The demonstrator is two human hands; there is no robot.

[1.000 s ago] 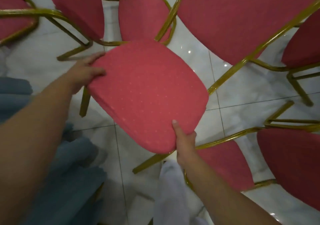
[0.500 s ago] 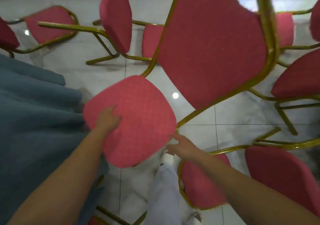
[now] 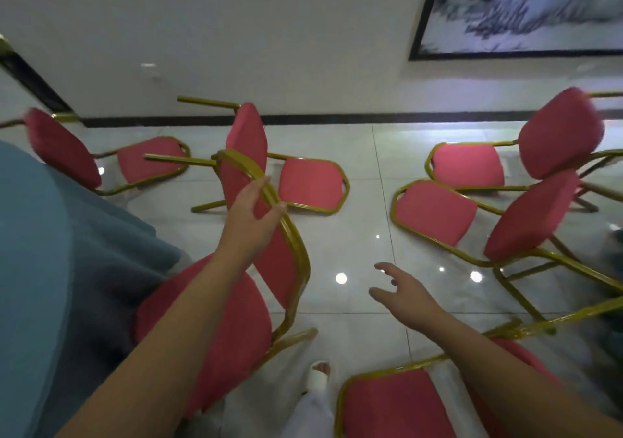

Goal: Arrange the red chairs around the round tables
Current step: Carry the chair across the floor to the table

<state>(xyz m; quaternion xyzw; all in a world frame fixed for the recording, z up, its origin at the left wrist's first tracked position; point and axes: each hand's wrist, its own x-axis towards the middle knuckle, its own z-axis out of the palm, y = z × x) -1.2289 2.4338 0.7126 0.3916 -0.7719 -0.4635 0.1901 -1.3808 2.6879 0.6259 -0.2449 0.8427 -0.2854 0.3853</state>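
A red chair with a gold frame stands upright, its seat (image 3: pixel 209 336) against the blue-clothed round table (image 3: pixel 50 269) at the left. My left hand (image 3: pixel 251 216) grips the top of its backrest (image 3: pixel 281 269), with the gold rail between thumb and fingers. My right hand (image 3: pixel 403 291) hovers over the floor to the right of that chair, fingers spread, holding nothing. Several more red chairs lie tipped on the tiles: one behind the held chair (image 3: pixel 310 184), one at the far left (image 3: pixel 148 161), two at the right (image 3: pixel 435 211) and one at the bottom (image 3: pixel 394 407).
White glossy floor tiles (image 3: pixel 357 319) lie between the chairs. A white wall with a dark skirting runs along the back, with a framed picture (image 3: pixel 526 9) at the upper right. My foot in a white sandal (image 3: pixel 318 375) shows near the bottom.
Both hands held the chair by its seat. Now the chair stands by the table, my left hand has moved to the backrest top, and my right hand has let go.
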